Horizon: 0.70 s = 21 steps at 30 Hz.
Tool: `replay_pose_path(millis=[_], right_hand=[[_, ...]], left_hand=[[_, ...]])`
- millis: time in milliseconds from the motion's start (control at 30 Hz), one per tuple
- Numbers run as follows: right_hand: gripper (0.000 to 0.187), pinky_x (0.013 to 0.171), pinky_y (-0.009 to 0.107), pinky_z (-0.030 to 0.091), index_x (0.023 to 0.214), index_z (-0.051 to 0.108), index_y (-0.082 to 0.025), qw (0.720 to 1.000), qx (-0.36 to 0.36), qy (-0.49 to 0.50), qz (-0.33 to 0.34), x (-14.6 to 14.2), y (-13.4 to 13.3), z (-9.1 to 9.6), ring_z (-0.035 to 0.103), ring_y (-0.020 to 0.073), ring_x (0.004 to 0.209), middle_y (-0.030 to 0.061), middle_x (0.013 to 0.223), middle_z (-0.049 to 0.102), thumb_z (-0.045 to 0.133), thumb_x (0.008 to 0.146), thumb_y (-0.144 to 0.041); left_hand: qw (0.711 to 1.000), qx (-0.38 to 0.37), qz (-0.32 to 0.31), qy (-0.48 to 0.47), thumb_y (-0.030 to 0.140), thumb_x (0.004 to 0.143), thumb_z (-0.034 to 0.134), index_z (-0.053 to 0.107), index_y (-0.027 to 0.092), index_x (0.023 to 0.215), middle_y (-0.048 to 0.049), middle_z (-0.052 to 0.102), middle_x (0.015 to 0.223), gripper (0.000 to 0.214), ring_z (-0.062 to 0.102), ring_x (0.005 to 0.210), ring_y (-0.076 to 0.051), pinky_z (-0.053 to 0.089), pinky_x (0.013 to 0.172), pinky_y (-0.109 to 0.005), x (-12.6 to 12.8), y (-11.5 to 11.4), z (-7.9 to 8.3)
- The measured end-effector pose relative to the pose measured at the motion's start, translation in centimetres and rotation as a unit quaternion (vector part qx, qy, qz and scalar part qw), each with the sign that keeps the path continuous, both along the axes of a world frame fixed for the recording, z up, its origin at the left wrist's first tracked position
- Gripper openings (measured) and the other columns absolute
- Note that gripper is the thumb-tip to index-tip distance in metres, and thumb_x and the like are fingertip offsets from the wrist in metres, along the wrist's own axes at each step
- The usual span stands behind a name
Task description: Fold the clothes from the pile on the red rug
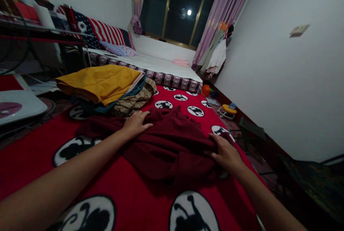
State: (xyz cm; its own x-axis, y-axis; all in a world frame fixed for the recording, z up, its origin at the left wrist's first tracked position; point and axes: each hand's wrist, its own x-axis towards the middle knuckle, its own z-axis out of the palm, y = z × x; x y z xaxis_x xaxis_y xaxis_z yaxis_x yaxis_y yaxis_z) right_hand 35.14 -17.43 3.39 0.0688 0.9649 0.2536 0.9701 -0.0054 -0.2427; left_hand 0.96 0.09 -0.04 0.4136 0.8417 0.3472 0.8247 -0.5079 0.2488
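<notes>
A dark maroon garment [166, 145] lies crumpled and spread across the red blanket [139, 206], which carries white circles with black figures. My left hand [136, 124] rests on the garment's left part, fingers stretched and thumb apart. At its right end, my right hand [227, 154] touches the cloth with thumb and forefinger spread; its other fingers are partly hidden. Beyond my left hand is a pile of folded clothes: a mustard-yellow piece [104, 82] on top, teal cloth [107, 108] below, and a tan patterned piece [137, 98] beside it.
A bed [158, 64] with a white top stands under the window, holding a striped cushion [107, 32] and a pink folded cloth [180, 62]. On the left is a cluttered desk [51, 32]. Along the right wall are a yellow-topped stool [228, 109] and a dark stool [252, 130].
</notes>
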Motion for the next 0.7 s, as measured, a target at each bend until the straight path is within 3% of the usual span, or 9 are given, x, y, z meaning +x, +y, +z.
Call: replay_pose_path(millis=[133, 267, 367, 433, 500, 567, 633, 700], right_hand=[[0.033, 0.081, 0.035, 0.050, 0.106, 0.066, -0.023, 0.997, -0.036, 0.066, 0.017, 0.6, -1.4, 1.8, 0.065, 0.0246, 0.095, 0.0053, 0.103, 0.070, 0.062, 0.076, -0.034], [0.039, 0.074, 0.032, 0.052, 0.104, 0.067, -0.021, 0.978, -0.068, 0.194, 0.013, 1.6, -2.4, 2.9, 0.067, 0.0230, 0.085, 0.0058, 0.095, 0.072, 0.058, 0.080, -0.050], [0.036, 0.079, 0.036, 0.052, 0.095, 0.069, -0.020, 0.983, -0.011, 0.181, -0.010, 2.6, -2.1, 2.5, 0.067, 0.0245, 0.089, 0.0083, 0.096, 0.072, 0.056, 0.082, -0.051], [0.034, 0.088, 0.039, 0.049, 0.094, 0.069, -0.020, 0.989, 0.063, 0.136, -0.002, 2.9, -1.5, 2.1, 0.064, 0.0262, 0.098, 0.0096, 0.103, 0.069, 0.058, 0.081, -0.049], [0.038, 0.097, 0.041, 0.044, 0.106, 0.066, -0.021, 0.989, 0.095, 0.111, 0.027, 2.6, -0.7, 1.8, 0.059, 0.0271, 0.111, 0.0103, 0.117, 0.065, 0.060, 0.080, -0.048], [0.051, 0.101, 0.043, 0.042, 0.121, 0.059, -0.022, 0.992, 0.064, 0.095, 0.057, 1.8, -0.2, 1.8, 0.055, 0.0273, 0.117, 0.0099, 0.126, 0.061, 0.064, 0.078, -0.048], [0.061, 0.100, 0.043, 0.043, 0.128, 0.055, -0.024, 0.992, -0.007, 0.079, 0.096, 1.0, 0.1, 1.9, 0.055, 0.0273, 0.117, 0.0089, 0.129, 0.059, 0.068, 0.074, -0.049], [0.063, 0.099, 0.042, 0.044, 0.128, 0.056, -0.024, 0.988, -0.059, 0.075, 0.125, 0.6, 0.1, 1.9, 0.056, 0.0270, 0.116, 0.0082, 0.130, 0.059, 0.070, 0.072, -0.050]], left_hand=[[0.997, -0.032, -0.059, -0.047, 0.043, 0.079, 0.058, 0.067, 0.021, 0.100, -0.0050, 0.070, 0.098, 0.032, 0.064, 0.090, -0.023, 0.046, 0.079, -0.029, -1.1, -0.8, 2.6], [0.989, -0.057, -0.074, -0.117, 0.053, 0.075, 0.059, 0.068, 0.019, 0.091, -0.0023, 0.070, 0.087, 0.039, 0.063, 0.080, -0.021, 0.045, 0.073, -0.027, -3.8, -2.2, 5.4], [0.986, -0.131, -0.092, -0.037, 0.049, 0.075, 0.059, 0.066, 0.019, 0.085, -0.0024, 0.069, 0.082, 0.033, 0.062, 0.076, -0.021, 0.044, 0.067, -0.027, -6.5, -2.7, 6.8], [0.983, -0.156, -0.050, 0.087, 0.040, 0.074, 0.061, 0.065, 0.019, 0.079, -0.0038, 0.067, 0.078, 0.022, 0.061, 0.073, -0.023, 0.042, 0.063, -0.029, -7.8, -2.9, 7.3], [0.976, -0.107, 0.018, 0.189, 0.032, 0.074, 0.061, 0.065, 0.020, 0.080, -0.0071, 0.067, 0.082, 0.014, 0.061, 0.075, -0.025, 0.042, 0.061, -0.031, -8.1, -3.3, 7.6], [0.979, -0.002, 0.047, 0.198, 0.028, 0.077, 0.057, 0.065, 0.019, 0.086, -0.0099, 0.065, 0.095, 0.014, 0.060, 0.085, -0.027, 0.045, 0.067, -0.033, -7.5, -4.0, 7.7], [0.989, 0.066, -0.025, 0.133, 0.028, 0.083, 0.053, 0.065, 0.020, 0.094, -0.0096, 0.062, 0.108, 0.018, 0.058, 0.098, -0.026, 0.047, 0.081, -0.035, -5.9, -5.0, 7.6], [0.987, 0.055, -0.139, 0.057, 0.032, 0.088, 0.051, 0.065, 0.022, 0.104, -0.0075, 0.058, 0.118, 0.024, 0.054, 0.110, -0.023, 0.043, 0.095, -0.033, -4.0, -6.3, 7.2]])
